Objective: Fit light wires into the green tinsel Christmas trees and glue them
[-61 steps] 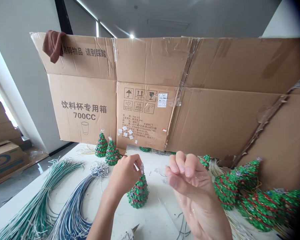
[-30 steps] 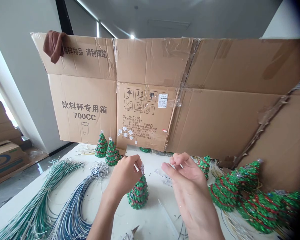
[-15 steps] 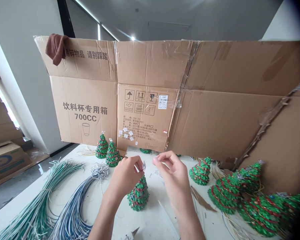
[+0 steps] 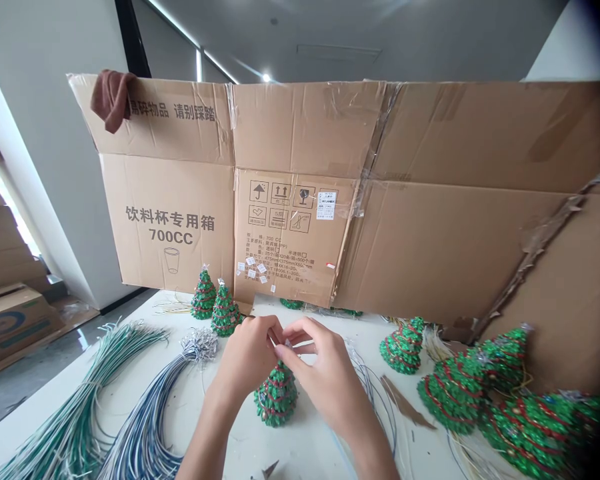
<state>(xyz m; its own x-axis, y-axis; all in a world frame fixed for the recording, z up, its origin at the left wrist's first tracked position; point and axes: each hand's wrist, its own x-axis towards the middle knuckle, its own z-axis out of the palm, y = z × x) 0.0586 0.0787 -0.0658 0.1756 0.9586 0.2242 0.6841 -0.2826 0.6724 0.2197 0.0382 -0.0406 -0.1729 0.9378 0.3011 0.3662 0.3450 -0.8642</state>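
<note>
A small green tree (image 4: 276, 399) with red garlands stands upright on the white table between my forearms. Over its tip, my left hand (image 4: 253, 350) is closed in a pinch. My right hand (image 4: 314, 350) meets it there, its thumb and forefinger pressed together at the tree's top. A bit of something shiny and pale shows between the fingertips, largely hidden by them.
Bundles of green wires (image 4: 75, 393) and blue wires (image 4: 153, 407) lie on the left. Two small trees (image 4: 225, 310) stand behind them. Several larger trees (image 4: 453, 390) sit at the right. A cardboard wall (image 4: 290, 133) closes off the back.
My right hand has moved left and now touches my left hand above the tree. The shiny piece seen at my left fingertips is now mostly covered.
</note>
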